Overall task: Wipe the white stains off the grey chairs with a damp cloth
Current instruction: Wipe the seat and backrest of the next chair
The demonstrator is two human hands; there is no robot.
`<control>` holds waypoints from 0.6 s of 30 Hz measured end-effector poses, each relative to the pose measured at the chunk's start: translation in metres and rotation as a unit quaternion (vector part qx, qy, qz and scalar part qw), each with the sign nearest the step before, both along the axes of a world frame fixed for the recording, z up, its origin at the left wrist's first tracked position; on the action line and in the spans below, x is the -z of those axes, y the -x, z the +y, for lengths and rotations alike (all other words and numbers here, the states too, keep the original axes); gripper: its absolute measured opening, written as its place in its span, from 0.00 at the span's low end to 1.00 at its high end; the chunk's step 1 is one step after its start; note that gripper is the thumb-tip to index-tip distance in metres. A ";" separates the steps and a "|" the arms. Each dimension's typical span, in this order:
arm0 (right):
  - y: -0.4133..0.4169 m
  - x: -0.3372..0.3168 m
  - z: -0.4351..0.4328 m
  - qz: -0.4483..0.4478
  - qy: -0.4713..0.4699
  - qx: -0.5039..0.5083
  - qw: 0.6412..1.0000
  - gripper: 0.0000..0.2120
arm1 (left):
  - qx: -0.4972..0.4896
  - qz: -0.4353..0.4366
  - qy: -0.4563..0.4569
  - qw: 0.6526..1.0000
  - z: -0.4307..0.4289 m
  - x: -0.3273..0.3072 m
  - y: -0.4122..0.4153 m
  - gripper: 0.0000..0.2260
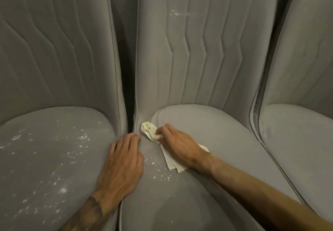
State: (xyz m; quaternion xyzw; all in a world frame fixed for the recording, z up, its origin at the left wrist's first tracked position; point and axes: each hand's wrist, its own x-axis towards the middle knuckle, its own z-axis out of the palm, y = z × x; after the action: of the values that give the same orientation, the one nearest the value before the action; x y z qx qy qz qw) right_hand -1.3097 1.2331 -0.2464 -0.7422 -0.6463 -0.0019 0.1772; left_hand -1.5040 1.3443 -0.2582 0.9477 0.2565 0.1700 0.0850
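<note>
Right hand point(178, 141): fingers clamped on cloth point(149, 130), far-left corner of middle seat point(230, 140). White specks point(159, 174) lie nearer, between hands. Left hand point(124, 160) flat, fingers together, holding nothing.

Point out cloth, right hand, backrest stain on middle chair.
cloth point(147, 128): head view, bunched end.
right hand point(178, 141): head view, back of hand.
backrest stain point(175, 13): head view, left part of streak.

2 bare arms reach forward. The left hand point(124, 162), its forearm tattooed, lies palm down on the seat's point(225, 131) left edge, fingers together. The right hand point(177, 144) angles leftward, fingers curled, pinching a cloth point(149, 129) near the seat's back-left corner.
</note>
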 end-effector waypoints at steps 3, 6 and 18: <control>-0.033 -0.010 -0.020 -0.013 0.010 0.041 0.999 0.09 | 0.007 -0.013 -0.014 1.000 -0.001 0.001 0.000 0.21; -0.085 -0.018 -0.068 -0.030 0.040 0.135 0.990 0.10 | 0.018 -0.025 -0.034 0.999 0.000 0.001 -0.001 0.18; -0.051 -0.020 -0.118 -0.008 0.048 0.121 0.991 0.08 | 0.017 -0.041 -0.039 0.998 0.001 0.003 0.001 0.17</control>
State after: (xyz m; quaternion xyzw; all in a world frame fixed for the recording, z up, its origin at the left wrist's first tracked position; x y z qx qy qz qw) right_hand -1.2586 1.1151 -0.2265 -0.8228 -0.5522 0.0012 0.1348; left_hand -1.5046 1.3449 -0.2612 0.9467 0.2297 0.2175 0.0611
